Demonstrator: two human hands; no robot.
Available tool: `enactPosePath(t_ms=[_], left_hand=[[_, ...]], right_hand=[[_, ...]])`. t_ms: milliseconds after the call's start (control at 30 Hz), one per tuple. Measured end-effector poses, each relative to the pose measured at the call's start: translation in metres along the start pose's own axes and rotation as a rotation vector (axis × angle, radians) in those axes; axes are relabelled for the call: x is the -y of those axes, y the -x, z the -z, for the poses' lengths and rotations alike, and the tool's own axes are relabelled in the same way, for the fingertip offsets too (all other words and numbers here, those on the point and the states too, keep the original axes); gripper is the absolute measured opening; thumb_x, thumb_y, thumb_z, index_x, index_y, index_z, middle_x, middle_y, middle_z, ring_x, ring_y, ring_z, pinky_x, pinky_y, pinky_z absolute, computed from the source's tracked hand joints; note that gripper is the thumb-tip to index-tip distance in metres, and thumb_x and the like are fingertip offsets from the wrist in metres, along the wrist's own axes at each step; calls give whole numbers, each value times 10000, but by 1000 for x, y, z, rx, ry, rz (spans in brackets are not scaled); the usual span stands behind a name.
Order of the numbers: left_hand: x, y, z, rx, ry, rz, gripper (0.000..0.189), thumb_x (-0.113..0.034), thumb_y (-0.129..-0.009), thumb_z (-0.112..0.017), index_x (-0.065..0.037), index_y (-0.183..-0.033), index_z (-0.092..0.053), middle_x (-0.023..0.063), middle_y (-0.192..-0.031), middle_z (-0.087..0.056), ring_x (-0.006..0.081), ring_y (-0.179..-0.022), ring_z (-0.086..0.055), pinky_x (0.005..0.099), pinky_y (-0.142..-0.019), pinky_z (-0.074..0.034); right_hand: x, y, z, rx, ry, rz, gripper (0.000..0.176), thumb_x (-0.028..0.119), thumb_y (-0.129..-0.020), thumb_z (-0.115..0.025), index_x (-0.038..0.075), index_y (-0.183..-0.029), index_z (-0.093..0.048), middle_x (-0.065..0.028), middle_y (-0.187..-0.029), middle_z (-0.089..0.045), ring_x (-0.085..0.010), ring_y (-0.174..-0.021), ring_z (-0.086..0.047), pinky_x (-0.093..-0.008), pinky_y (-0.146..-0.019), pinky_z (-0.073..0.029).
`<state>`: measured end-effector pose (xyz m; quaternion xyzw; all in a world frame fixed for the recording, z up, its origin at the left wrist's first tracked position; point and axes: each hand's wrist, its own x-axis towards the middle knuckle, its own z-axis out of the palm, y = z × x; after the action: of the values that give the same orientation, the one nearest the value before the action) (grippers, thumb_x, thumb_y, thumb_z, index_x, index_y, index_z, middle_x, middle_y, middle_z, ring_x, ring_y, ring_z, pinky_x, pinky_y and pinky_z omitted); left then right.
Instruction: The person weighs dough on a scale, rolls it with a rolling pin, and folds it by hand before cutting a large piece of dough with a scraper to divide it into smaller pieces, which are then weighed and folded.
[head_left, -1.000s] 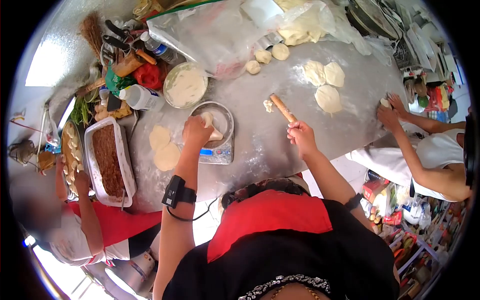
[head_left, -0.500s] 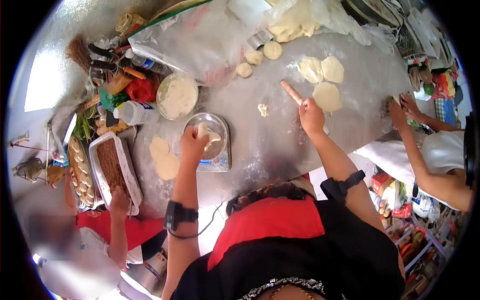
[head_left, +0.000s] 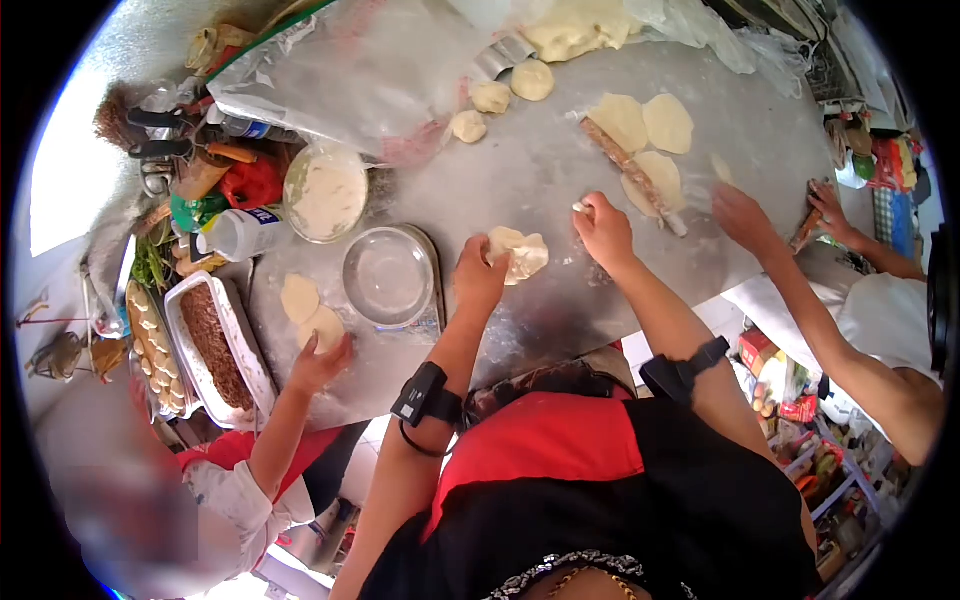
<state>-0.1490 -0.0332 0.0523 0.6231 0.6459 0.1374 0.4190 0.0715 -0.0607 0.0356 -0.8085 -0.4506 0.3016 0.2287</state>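
Note:
My left hand (head_left: 480,275) has its fingers closed on a soft, uneven piece of dough (head_left: 525,258), just above the floured table. Beside it, my right hand (head_left: 607,235) pinches a small bit of dough (head_left: 579,207) between thumb and fingertips. A wooden rolling pin (head_left: 628,165) lies beyond my right hand, partly over a flat dough round (head_left: 657,178). Two more flattened rounds (head_left: 668,124) rest behind it. To the left of my left hand stands a scale with a round metal pan (head_left: 390,275), the pan holding nothing.
Several dough balls (head_left: 491,97) sit near a plastic bag (head_left: 330,80). A flour bowl (head_left: 326,193) and a tray of brown filling (head_left: 215,335) stand left. One co-worker's hand (head_left: 322,360) touches dough wrappers; another's hands (head_left: 748,215) work at right with a rolling pin (head_left: 805,230).
My left hand has moved right from the scale with its dough. My right hand has let go of the rolling pin and picked up the small dough bit. The left co-worker's hand moved from filling to wrappers.

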Motion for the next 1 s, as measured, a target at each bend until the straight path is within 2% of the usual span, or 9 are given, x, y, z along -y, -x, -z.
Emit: enactPosePath(t_ms=[133,233,333,433,533,633,833,933,1000], left_hand=[[-6,-8,-15,-54,122,270,505,-260,-672,-750,-31,-1073,-546,116,-849,-627,213,-747,-599,325,-680,-478],[-15,-23,-8,281,96,352,438,-210,-670,-733,-11,-1018,-554,113,-848,-623,205,-743,-600,306,-683,-476],[-17,-25,-9,272,76,107,354,-171,-661,-727,-9,-940,-581,107,-799,-616,180,-711,-590,302,-645,-465],[-24,-23,-20,248,530,125,194,-86,-702,-679,0,-848,-583,51,-753,-590,119,-673,-545,281,-569,-435],[-45,-29,-10,479,440,356,147,-61,-714,-635,-11,-842,-581,38,-760,-591,115,-692,-555,286,-566,-433],[-35,-40,-11,653,-64,174,152,-98,-760,-636,-23,-883,-589,32,-811,-604,116,-726,-570,270,-603,-446],[-31,-42,-14,383,757,172,294,-87,-750,-668,-5,-1015,-572,75,-890,-613,109,-774,-575,261,-678,-470],[-30,-48,-25,94,705,71,344,-47,-743,-644,-16,-1072,-549,120,-983,-600,172,-861,-592,305,-745,-481],[-28,-48,-20,74,226,-60,386,-81,-749,-654,-22,-1110,-529,140,-1055,-578,250,-926,-585,348,-787,-477]], right_hand=[[-12,26,2,3,-114,89,203,221,-743,-630,53,-813,-538,-112,-700,-608,-285,-666,-600,-383,-571,-460],[-11,30,-6,126,-343,-105,193,191,-727,-636,35,-761,-527,-95,-667,-575,-236,-611,-573,-355,-574,-453],[-4,39,-9,196,-449,-174,164,148,-728,-614,22,-823,-571,-76,-689,-576,-157,-631,-566,-311,-588,-448],[6,43,-10,310,-569,-229,187,130,-737,-611,17,-886,-596,-66,-705,-582,-147,-649,-560,-294,-593,-448],[14,42,-6,348,-478,-143,256,170,-717,-622,30,-931,-618,-118,-739,-615,-204,-675,-604,-328,-621,-470],[3,39,-10,367,-384,4,222,175,-719,-633,27,-884,-613,-112,-734,-619,-197,-644,-595,-327,-606,-468],[-1,43,-3,373,-469,-157,223,196,-706,-658,23,-828,-587,-115,-683,-609,-212,-598,-579,-337,-598,-463],[-4,43,-2,235,-442,-102,194,192,-727,-642,37,-825,-580,-117,-692,-619,-238,-615,-599,-348,-608,-470],[-11,43,-3,87,-367,47,157,181,-748,-621,50,-822,-578,-113,-708,-628,-249,-631,-614,-357,-607,-475]])
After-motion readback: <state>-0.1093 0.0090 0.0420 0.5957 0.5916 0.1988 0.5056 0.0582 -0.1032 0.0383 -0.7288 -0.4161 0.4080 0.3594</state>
